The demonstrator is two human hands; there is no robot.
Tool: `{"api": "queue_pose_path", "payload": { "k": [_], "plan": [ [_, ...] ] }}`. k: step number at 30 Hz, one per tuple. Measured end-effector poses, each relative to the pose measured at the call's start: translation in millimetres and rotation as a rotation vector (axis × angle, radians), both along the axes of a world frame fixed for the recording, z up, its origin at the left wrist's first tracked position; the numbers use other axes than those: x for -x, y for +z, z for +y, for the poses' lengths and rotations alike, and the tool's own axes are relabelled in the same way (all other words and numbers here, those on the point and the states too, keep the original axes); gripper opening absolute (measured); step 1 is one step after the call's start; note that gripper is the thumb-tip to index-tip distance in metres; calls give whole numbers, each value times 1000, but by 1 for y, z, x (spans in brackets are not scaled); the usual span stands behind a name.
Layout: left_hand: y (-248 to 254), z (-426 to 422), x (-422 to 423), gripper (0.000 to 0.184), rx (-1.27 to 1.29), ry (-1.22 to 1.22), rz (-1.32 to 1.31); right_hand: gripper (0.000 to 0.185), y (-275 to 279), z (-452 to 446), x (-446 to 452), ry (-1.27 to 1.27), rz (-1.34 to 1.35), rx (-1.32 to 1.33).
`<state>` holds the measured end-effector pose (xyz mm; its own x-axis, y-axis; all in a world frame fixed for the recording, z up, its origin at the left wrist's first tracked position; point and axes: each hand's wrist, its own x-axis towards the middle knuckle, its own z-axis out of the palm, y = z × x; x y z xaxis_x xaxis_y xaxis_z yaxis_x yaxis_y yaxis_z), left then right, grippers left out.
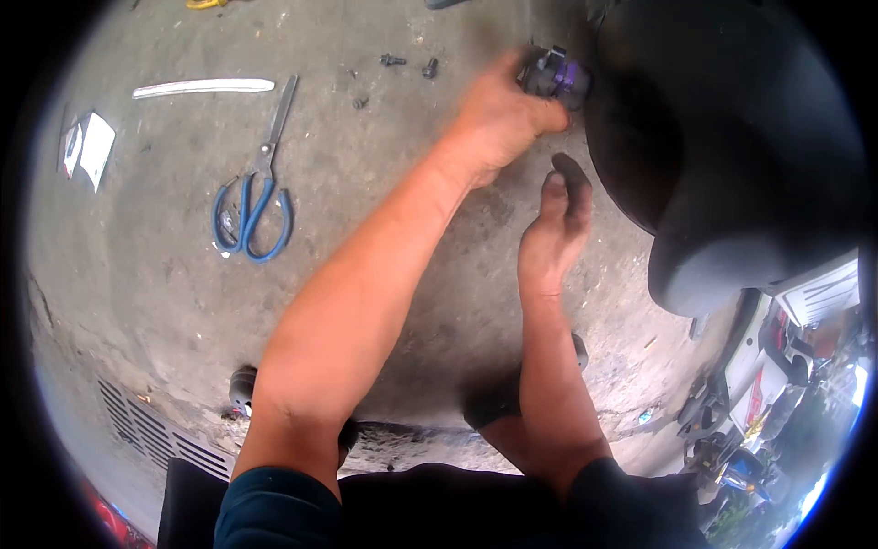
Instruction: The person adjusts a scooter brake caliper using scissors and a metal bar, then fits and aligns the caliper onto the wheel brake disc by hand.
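Observation:
My left hand (506, 119) reaches forward and is closed around a small black part with a purple piece (564, 82), whose exact kind I cannot make out. Just beside it stands a large black curved body (695, 119). My right hand (555, 220) is nearer to me, below that part and close to the black body's edge. Its fingers are stretched out, with dark smudges on them, and nothing shows in them. Scissors with blue handles (262, 188) lie on the concrete floor, left of my left forearm.
Small dark bolts (392, 60) lie on the floor ahead. A white strip (203, 88) and white scraps (91, 151) are at the left, with a yellow object (206, 4) at the top edge. A slotted grate (160, 430) is at lower left; a parked motorbike (745, 403) at lower right.

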<state>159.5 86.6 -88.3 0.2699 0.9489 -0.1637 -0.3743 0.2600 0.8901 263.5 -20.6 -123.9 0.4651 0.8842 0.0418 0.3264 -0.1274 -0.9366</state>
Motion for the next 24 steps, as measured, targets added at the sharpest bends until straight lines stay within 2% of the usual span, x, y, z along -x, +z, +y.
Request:
{"api": "queue_pose_path", "payload": {
  "k": [3, 6, 12, 17, 24],
  "plan": [
    [-3, -5, -7, 70, 31, 5, -49, 44, -28, -11, -27, 64, -755, -24],
    [-7, -5, -21, 67, 41, 56, -86, 49, -47, -14, -38, 121, -922, 29],
    [-4, 2, -50, 63, 24, 115, -41, 55, -55, -14, -39, 124, -998, 44],
    [-4, 6, -62, 66, 24, 149, -63, 57, -56, -15, -39, 133, -987, 74],
    [-1, 4, -61, 60, 36, 137, -130, 57, -53, -15, -36, 133, -957, 83]
  ]
}}
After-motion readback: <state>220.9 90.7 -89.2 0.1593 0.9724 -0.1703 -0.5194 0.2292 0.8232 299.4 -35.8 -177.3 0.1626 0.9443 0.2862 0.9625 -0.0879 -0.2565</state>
